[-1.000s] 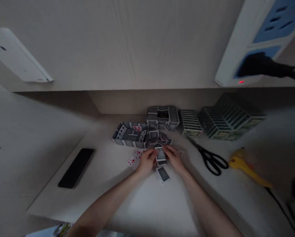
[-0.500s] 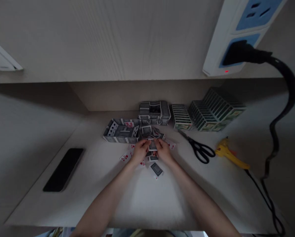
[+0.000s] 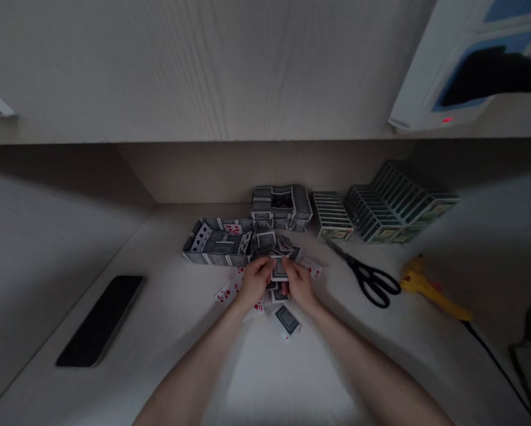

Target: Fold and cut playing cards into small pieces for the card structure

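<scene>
Between my two hands is a playing card (image 3: 280, 269), its dark patterned back facing up. My left hand (image 3: 254, 281) pinches its left edge and my right hand (image 3: 299, 283) its right edge. I cannot tell whether it is one card or more. Around the hands lie loose cards: red-suited ones (image 3: 223, 294) on the left, a face-up card (image 3: 313, 269) to the right, and a back-up card (image 3: 287, 319) nearer me. Just beyond the fingers, folded cards (image 3: 266, 240) sit in a pile. An open tray built from cards (image 3: 218, 258) stands at the left.
A box made of cards (image 3: 280, 207) stands at the back, with slatted card structures (image 3: 380, 207) to its right. Black scissors (image 3: 372, 281) and a yellow glue gun (image 3: 436, 294) lie at right, a phone (image 3: 100, 320) at left. A power strip (image 3: 460, 77) hangs on the panel above.
The camera view has shifted slightly closer, so things spread outward and sit lower. Both hands still hold the card, with little change in their grip.
</scene>
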Demonstrator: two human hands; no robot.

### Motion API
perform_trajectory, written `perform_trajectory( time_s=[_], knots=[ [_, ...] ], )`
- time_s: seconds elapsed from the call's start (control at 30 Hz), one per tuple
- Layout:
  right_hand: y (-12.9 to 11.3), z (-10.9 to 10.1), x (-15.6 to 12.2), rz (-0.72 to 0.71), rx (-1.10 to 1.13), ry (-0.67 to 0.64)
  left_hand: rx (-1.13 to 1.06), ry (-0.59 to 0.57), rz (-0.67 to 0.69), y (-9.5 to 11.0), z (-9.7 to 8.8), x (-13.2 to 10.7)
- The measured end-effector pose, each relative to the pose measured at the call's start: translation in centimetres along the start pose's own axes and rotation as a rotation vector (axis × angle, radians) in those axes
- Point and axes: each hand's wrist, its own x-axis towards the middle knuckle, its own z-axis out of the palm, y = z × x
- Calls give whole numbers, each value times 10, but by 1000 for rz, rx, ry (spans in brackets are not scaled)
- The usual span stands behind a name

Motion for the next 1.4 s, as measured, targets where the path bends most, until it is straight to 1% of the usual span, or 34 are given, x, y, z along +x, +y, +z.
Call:
perform_trajectory(
  time_s=[0.1, 0.17, 0.5, 0.7, 0.87, 1.07, 1.17, 1.27, 1.4],
  knots=[
    [-1, 0, -2, 64, 27, 4, -28, 9, -8, 3, 2, -2],
    [-1, 0, -2, 79, 37, -10, -52, 6, -12, 4, 3, -3],
    [-4, 0, -4, 58, 49, -43, -84, -8, -35, -3, 1, 0],
    [-5, -1, -3, 50, 51, -41, -126, -4, -31, -3, 3, -1],
    [-2, -1, -2, 83, 45, -35, -75, 15, 0, 1, 4, -2],
    [2, -2, -1, 54, -29, -42, -33, 36, 15, 5, 5, -4],
    [1, -1, -1, 59, -50, -37, -12, 39, 26, 4, 3, -3],
    [-1, 0, -1, 72, -54, -29, 35, 37, 69, 2, 0, -1],
    [-3, -1, 0, 88, -28, -65, 75, 14, 115, 1, -2, 0]
  ],
)
